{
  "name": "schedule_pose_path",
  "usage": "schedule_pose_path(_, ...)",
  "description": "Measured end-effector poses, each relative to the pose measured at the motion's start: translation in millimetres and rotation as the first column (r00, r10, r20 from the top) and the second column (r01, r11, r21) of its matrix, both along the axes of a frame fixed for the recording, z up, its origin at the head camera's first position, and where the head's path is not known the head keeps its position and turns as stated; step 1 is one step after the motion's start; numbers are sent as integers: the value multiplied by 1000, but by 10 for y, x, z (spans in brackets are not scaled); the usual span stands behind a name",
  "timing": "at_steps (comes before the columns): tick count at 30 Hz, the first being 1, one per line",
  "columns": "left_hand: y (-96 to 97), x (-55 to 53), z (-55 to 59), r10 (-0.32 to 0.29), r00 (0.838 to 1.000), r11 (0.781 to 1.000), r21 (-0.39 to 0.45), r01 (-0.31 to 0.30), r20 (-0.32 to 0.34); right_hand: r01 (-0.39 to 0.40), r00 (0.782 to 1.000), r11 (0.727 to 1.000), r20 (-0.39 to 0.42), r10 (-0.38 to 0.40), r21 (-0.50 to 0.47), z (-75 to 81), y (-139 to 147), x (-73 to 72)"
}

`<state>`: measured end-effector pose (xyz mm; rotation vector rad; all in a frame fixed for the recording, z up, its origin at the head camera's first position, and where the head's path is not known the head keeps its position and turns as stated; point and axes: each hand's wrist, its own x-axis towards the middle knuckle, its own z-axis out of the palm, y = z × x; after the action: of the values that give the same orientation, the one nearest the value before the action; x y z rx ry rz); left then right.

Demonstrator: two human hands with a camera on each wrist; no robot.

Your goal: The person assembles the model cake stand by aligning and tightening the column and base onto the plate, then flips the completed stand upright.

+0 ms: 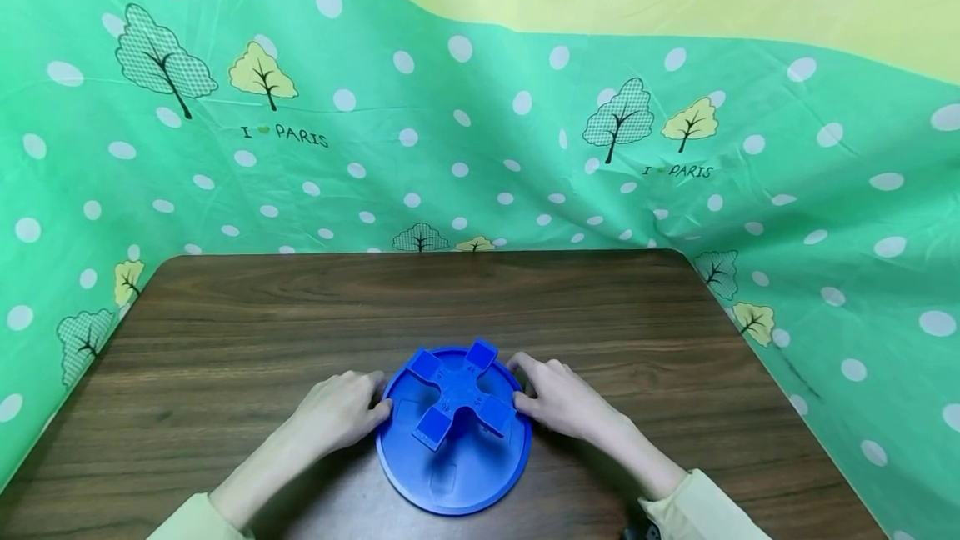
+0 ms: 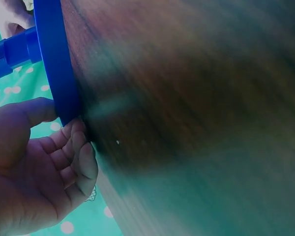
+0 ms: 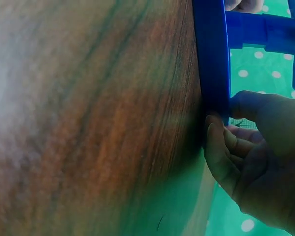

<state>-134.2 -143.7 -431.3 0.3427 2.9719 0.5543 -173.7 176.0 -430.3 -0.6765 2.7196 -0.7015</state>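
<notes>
A blue round base (image 1: 457, 490) with a raised four-armed top (image 1: 459, 390) sits at the near middle of the table in the head view. My left hand (image 1: 341, 408) pinches its left rim, the thumb over the edge and the curled fingers low against the underside, as the left wrist view shows with the disc's edge (image 2: 56, 59). On the opposite side my right hand (image 1: 561, 397) grips the right rim the same way. In the right wrist view its thumb (image 3: 248, 104) lies on the upper face of the disc (image 3: 211, 59), its fingertips under the edge.
The dark wood-grain table (image 1: 300, 298) spreads around the blue stand. A green dotted cloth (image 1: 480, 132) with printed trees hangs behind and along both sides. A small black object (image 1: 641, 530) shows by the right sleeve at the bottom edge.
</notes>
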Motion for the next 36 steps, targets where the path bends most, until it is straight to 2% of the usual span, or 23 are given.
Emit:
schedule_pose_path(9,15,-31,-17,-30,998,999,-17,29,-52,-8,1000,998,26,10,-55,-4,-2,-10)
schedule_pose_path(15,1,-77,30,-39,995,999,-27,37,-87,15,999,997,39,-12,-75,40,3,-34)
schedule_pose_path(26,-27,-176,244,-45,991,999,-33,41,-125,57,998,996,20,-56,-75,240,-19,-105)
schedule_pose_path(30,-50,-226,346,-51,991,999,-21,49,-125,45,999,995,-12,-46,-84,301,-21,-134)
schedule_pose_path(36,-76,-277,484,-68,985,998,-4,69,-158,39,998,992,-47,-45,-117,386,-20,-165)
